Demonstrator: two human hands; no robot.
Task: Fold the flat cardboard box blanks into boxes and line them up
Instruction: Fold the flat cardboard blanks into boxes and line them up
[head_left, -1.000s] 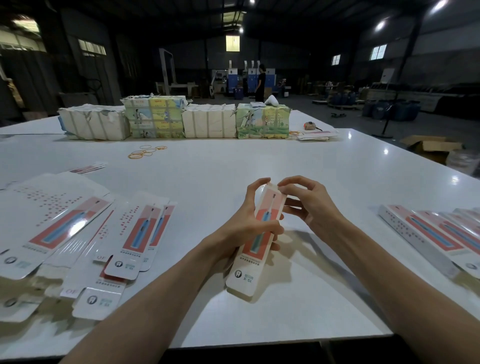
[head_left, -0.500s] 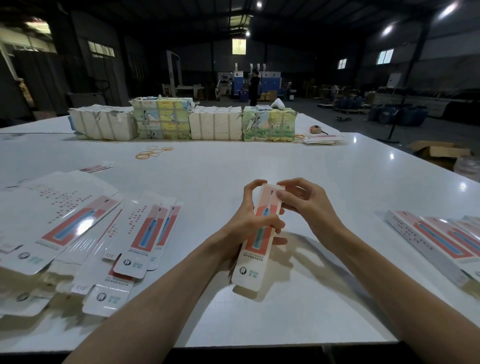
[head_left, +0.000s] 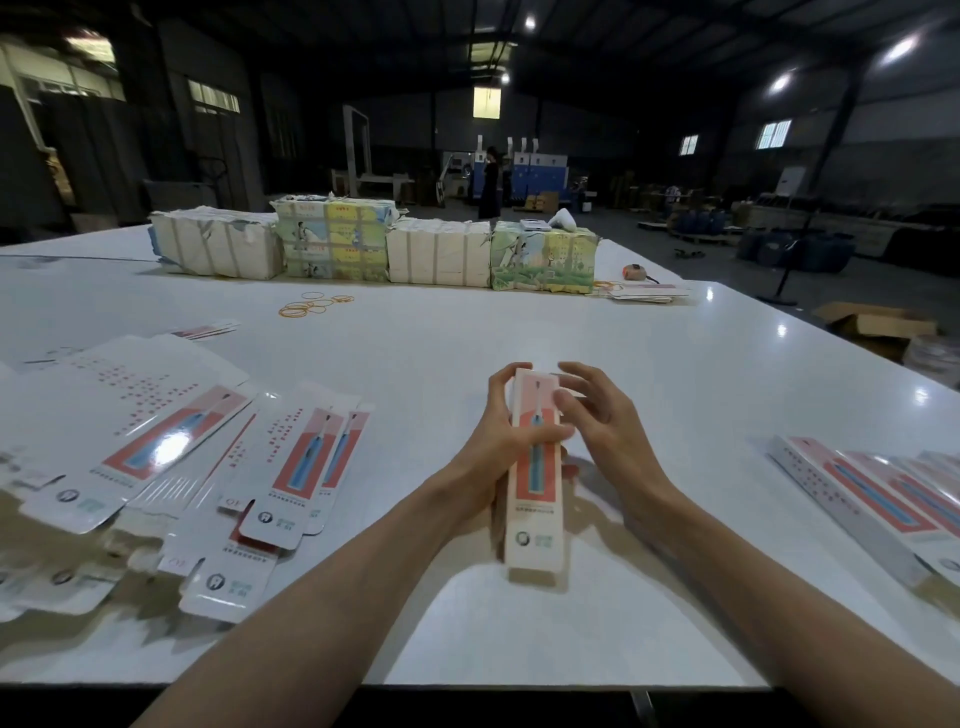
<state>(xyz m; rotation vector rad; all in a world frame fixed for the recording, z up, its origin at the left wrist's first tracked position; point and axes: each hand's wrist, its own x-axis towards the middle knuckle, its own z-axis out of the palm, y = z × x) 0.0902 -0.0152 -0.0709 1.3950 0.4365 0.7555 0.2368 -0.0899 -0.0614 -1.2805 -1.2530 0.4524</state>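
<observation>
A long white and red box (head_left: 535, 499) printed with a blue toothbrush is held over the white table (head_left: 519, 332), its far end pointing away from me. My left hand (head_left: 501, 434) grips its upper half, thumb across the front. My right hand (head_left: 597, 421) sits at the box's right side, fingers loosely spread, a fingertip touching the upper right edge. Flat blanks (head_left: 306, 462) of the same print lie scattered at the left. Folded boxes (head_left: 872, 499) lie side by side at the right.
Wrapped paper bundles (head_left: 374, 241) stand in a row at the table's far side, with rubber bands (head_left: 311, 306) in front of them and a thin stack of cards (head_left: 649, 292) at the far right. A cardboard carton (head_left: 878, 325) sits on the floor beyond the right edge.
The box has swung from tilted to nearly straight, pointing away from me. My right hand's fingers have come off the top end and spread beside it.
</observation>
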